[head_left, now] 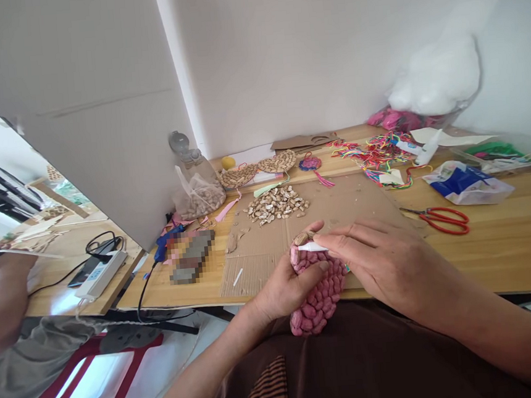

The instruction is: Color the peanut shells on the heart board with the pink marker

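Note:
A craft piece [317, 300] covered in pink peanut shells, with a few plain tan shells at its top edge, is held over the lap at the table's front edge. My left hand [285, 287] grips it from the left, thumb across its face. Between the fingers of my right hand [383, 263] is a white-tipped applicator [310, 246], its narrow end at the upper left shells of the piece. The rest of the applicator is hidden by the hand. Behind, a pile of tan shell halves [278, 204] lies on a cardboard sheet [353, 200].
Red-handled scissors [448, 220] lie at the right. A blue glue gun [164, 242] with a cord and a blurred grey object [194, 258] are at the left. Colourful cords [382, 151], a blue-white packet [466, 182] and a bag of peanuts [200, 195] stand behind. A person's arm [2, 296] shows far left.

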Demonstrator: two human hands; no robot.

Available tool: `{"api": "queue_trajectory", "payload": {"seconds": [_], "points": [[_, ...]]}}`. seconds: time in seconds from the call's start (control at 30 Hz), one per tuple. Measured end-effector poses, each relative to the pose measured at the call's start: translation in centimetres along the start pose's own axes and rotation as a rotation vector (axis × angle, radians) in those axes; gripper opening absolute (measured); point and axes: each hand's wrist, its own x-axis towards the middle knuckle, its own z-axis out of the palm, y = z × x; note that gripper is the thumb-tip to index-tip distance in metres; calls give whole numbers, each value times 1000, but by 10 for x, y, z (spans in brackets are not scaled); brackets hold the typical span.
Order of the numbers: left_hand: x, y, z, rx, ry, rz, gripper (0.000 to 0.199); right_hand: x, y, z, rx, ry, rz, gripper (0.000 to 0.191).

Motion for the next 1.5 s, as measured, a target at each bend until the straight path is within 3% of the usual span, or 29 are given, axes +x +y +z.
{"api": "queue_trajectory", "payload": {"seconds": [0.13,0.3,1.0,1.5], "points": [[0,-2,0,8,15,15,56,0,-2,0,-3,6,-21,39],[-2,-4,-1,-32,-16,-3,65,-1,0,1,-80,40,-12,38],[-4,-3,0,-18,-5,-22,62,0,-5,0,-66,49,11,36],[-2,-3,2,22,15,-19,61,2,-9,-2,-161,-13,-58,32]]}}
